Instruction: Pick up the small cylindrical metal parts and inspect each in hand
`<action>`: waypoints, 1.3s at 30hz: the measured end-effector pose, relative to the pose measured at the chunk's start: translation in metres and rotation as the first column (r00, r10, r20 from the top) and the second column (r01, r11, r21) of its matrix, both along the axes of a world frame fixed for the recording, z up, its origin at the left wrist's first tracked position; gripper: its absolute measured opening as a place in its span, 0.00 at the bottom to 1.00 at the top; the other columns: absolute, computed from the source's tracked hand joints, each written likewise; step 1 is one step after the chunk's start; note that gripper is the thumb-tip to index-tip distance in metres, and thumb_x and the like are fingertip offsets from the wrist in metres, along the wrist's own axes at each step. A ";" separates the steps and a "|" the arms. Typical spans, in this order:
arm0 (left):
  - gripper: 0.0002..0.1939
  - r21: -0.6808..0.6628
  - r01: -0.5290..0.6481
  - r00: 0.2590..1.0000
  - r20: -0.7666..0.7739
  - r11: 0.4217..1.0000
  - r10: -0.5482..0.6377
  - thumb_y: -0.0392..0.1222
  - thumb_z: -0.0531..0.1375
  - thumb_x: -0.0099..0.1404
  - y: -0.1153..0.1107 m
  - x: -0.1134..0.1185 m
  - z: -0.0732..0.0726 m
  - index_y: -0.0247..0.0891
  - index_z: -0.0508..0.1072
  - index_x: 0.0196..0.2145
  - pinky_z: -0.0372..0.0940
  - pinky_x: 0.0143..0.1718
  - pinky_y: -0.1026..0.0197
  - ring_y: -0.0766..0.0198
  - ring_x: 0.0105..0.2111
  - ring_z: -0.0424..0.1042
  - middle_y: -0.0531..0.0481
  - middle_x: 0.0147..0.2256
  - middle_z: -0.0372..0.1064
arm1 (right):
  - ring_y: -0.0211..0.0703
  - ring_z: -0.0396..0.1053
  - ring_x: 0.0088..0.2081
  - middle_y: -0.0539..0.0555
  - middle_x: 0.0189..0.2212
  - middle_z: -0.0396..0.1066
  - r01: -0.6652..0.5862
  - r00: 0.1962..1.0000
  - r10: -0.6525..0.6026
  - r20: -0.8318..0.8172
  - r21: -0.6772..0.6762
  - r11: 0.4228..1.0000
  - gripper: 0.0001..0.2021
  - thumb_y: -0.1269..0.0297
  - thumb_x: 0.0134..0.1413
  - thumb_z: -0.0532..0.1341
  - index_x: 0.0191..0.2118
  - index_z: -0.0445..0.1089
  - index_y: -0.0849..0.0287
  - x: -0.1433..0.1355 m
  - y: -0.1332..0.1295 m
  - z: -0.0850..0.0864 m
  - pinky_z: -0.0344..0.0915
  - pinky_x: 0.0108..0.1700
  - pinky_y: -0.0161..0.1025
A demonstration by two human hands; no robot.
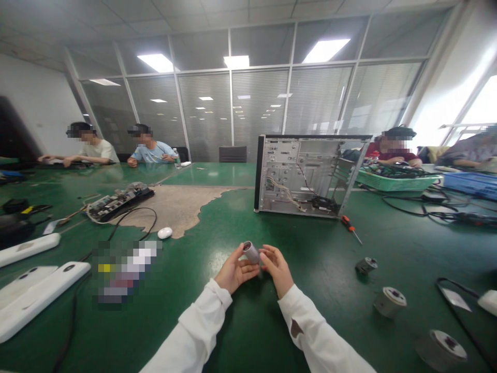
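Observation:
A small grey metal cylinder, hollow at the end facing me and like a motor housing (251, 252), is tilted above the green table. Around its left side and underneath are the thumb and fingers of my left hand (235, 272), closed on it. My right hand (277, 268) has its thumb and curled fingers at the cylinder's lower right end, closed against it. Something thin and blurred shows just below the fingertips; I cannot make out what it is. To the right stand a small motor (366, 266), a larger motor (390, 301) and another motor (441, 350).
An opened computer case (306, 176) stands ahead, an orange-handled screwdriver (351, 228) beside it. A green basket (399, 181) of cables is at back right. On the left are a circuit assembly (120, 202), a white oval object (165, 233) and white power strips (42, 300). Other people sit around the table.

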State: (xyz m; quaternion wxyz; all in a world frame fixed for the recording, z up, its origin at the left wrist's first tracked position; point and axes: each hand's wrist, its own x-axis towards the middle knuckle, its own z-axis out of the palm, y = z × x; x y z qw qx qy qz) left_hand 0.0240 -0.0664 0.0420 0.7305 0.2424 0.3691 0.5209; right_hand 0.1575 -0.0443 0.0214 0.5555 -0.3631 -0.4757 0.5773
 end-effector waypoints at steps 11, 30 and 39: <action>0.21 -0.016 -0.057 0.969 0.239 0.998 0.060 0.55 0.50 0.56 0.000 -0.009 0.006 0.32 0.64 0.35 0.64 0.33 0.62 0.66 0.26 0.70 0.42 0.27 0.69 | 0.40 0.65 0.32 0.52 0.32 0.67 -0.003 0.993 -0.023 -0.118 -0.210 0.978 0.18 0.61 0.30 0.65 0.33 0.65 0.57 0.002 0.005 0.001 0.60 0.25 0.33; 0.24 0.095 -0.018 0.958 0.288 0.995 -0.010 0.53 0.50 0.56 -0.005 -0.009 0.012 0.35 0.62 0.45 0.63 0.35 0.60 0.65 0.27 0.69 0.44 0.29 0.68 | 0.39 0.66 0.27 0.53 0.30 0.69 -0.036 0.991 0.003 -0.131 -0.251 0.967 0.15 0.65 0.27 0.64 0.29 0.67 0.58 0.002 0.003 0.005 0.58 0.21 0.32; 0.20 0.120 -0.085 0.974 0.217 0.989 0.058 0.46 0.53 0.57 -0.006 -0.004 0.013 0.31 0.60 0.44 0.60 0.44 0.56 0.61 0.36 0.69 0.41 0.33 0.67 | 0.38 0.66 0.26 0.52 0.30 0.69 -0.052 0.990 0.017 -0.141 -0.246 0.968 0.14 0.66 0.27 0.64 0.29 0.68 0.58 0.002 0.002 0.004 0.58 0.22 0.33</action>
